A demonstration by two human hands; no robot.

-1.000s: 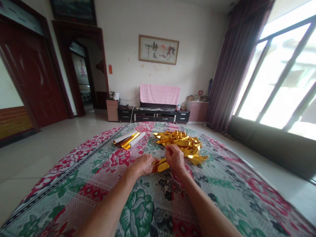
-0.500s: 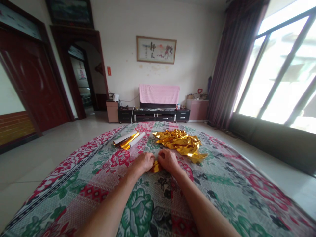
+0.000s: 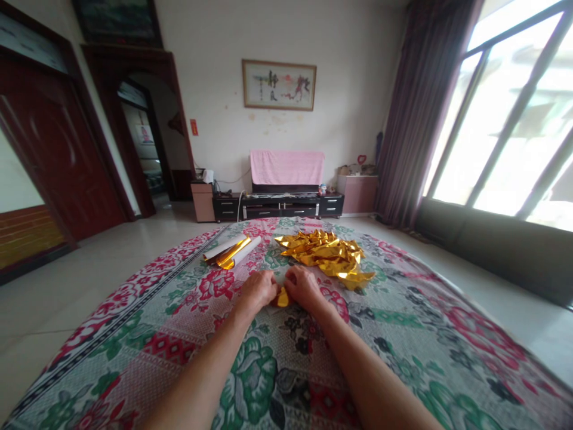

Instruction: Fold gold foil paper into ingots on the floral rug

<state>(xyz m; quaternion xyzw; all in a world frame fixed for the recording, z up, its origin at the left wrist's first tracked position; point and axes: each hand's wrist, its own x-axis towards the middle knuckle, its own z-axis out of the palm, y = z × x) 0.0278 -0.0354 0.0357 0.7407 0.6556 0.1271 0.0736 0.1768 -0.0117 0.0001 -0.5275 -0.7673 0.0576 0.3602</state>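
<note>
Between my two hands is a small piece of gold foil paper (image 3: pixel 282 297), partly hidden by the fingers. My left hand (image 3: pixel 261 289) is closed on its left side, and my right hand (image 3: pixel 301 284) is closed on its right side. Just beyond, to the right, lies a heap of folded gold foil paper pieces (image 3: pixel 329 254) with pointed ends. Loosely rolled sheets of gold foil paper with white backs (image 3: pixel 233 251) rest beyond my left hand.
A floral cloth (image 3: pixel 250 382) in red, green and grey covers the round table under my hands. Farther off stands a low black cabinet (image 3: pixel 282 206) with a pink towel (image 3: pixel 286 168) above it. A large window (image 3: pixel 505 125) is on the right.
The gold foil paper between my hands shows a slightly different shape, narrower at its top. Both hands stay almost in place; the whole view has shifted a little.
</note>
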